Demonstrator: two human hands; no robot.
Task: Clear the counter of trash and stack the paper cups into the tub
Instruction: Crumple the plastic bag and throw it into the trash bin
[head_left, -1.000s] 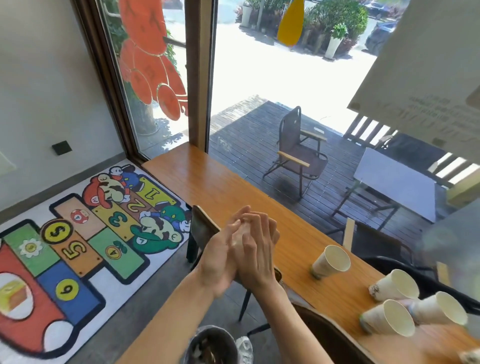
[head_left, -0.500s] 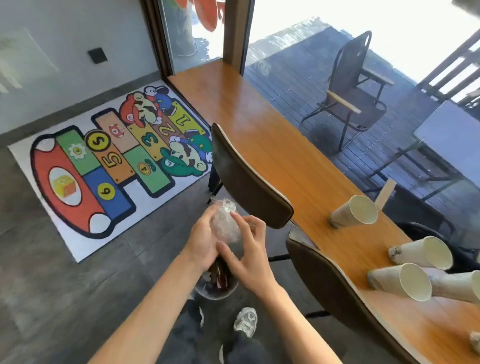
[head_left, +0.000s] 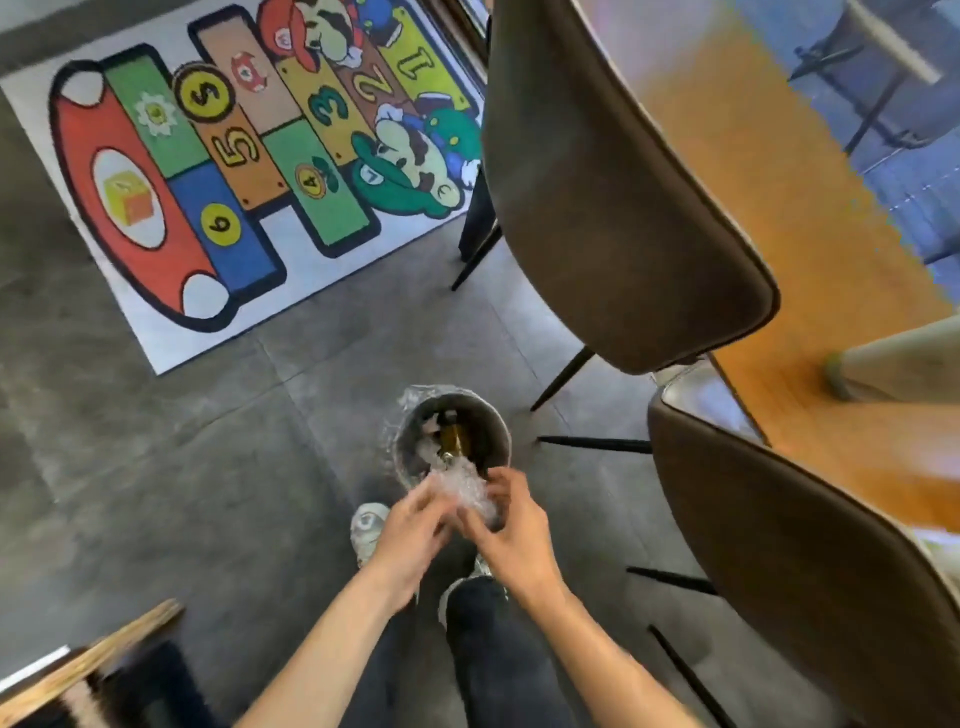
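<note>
A: Well, wrap (head_left: 467, 491): clear crumpled plastic, held over the near rim of the bin (head_left: 453, 441).
B: Fingers?
A: Left hand (head_left: 410, 545) and right hand (head_left: 511, 540) both pinch the wrap, fingers curled close round it.
B: Bin contents?
A: Brown bottle (head_left: 454, 436), pale scraps. Bin stands on grey floor (head_left: 156, 467), by a shoe (head_left: 366, 525).
B: Surroundings?
A: Two brown chairs (head_left: 613, 208) right of the bin, wooden tabletop (head_left: 779, 182) beyond; one cup (head_left: 893, 364) lies on its side there. Numbered rug (head_left: 234, 156) upper left.
</note>
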